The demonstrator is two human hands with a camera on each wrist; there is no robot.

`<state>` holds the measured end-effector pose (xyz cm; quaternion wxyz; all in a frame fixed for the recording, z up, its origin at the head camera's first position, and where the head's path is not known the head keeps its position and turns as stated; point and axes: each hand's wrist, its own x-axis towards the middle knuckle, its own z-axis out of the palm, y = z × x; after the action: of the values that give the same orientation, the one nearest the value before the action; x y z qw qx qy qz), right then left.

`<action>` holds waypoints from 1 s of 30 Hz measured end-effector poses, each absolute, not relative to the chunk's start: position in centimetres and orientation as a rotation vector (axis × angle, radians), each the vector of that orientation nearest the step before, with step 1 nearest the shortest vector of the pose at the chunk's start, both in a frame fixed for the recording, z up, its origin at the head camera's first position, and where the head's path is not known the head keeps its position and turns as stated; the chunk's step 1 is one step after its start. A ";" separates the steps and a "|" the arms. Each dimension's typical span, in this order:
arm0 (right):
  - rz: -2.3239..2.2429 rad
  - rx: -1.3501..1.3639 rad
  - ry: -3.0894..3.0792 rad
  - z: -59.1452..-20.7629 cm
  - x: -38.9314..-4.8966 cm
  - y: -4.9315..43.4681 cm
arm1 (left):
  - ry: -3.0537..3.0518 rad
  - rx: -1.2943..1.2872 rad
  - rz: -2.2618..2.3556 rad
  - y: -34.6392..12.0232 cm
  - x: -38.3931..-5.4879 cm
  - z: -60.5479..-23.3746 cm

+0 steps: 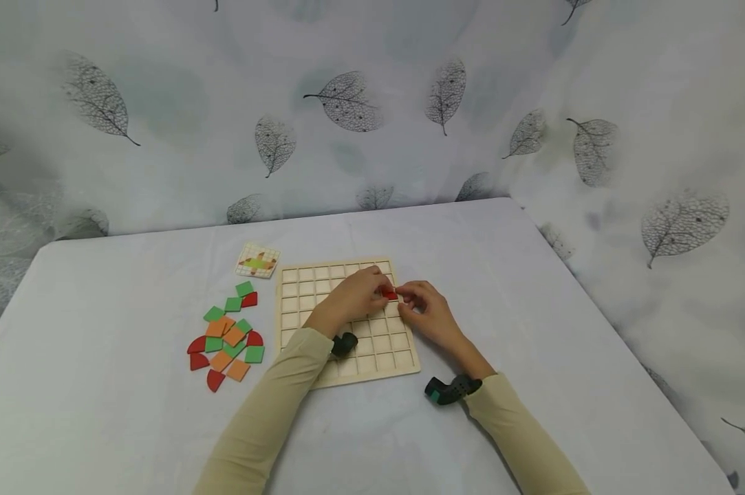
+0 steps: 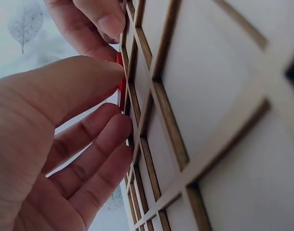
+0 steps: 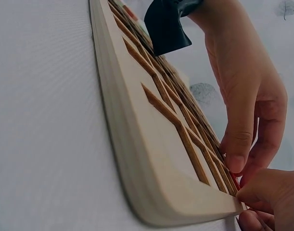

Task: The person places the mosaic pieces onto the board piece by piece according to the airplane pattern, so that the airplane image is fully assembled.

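A wooden grid board lies on the table under both hands. Near its far right edge sits a small red piece, partly covered by fingers. My left hand reaches over the board and pinches this piece between thumb and forefinger; the left wrist view shows a red sliver beside the thumb, its other fingers loosely bent. My right hand is at the right edge of the board, fingers relaxed and thumb apart from forefinger, fingertips right by the red piece. In the right wrist view both hands meet at the board's corner.
Left of the board lie loose red, green and orange pieces, some overlapping. A pattern card with a coloured figure sits by the board's far left corner. Dark wrist devices are worn on both arms. A leaf-print cloth hangs behind the table.
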<state>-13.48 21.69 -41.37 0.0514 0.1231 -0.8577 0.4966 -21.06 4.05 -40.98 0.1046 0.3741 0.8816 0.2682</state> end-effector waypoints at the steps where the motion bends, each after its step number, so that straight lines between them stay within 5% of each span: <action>1: 1.507 0.375 -2.610 -41.4 -13.5 21.7 | 2.600 1.102 0.787 4.0 -21.0 -41.0; 30: 1.415 0.383 -2.617 -41.5 -13.4 21.2 | 2.697 0.980 0.686 0.2 -19.3 -38.9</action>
<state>-13.41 21.17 -41.48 0.0709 0.1274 -0.8703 0.4705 -19.34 0.16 -38.92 0.0955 0.3307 0.9099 0.2315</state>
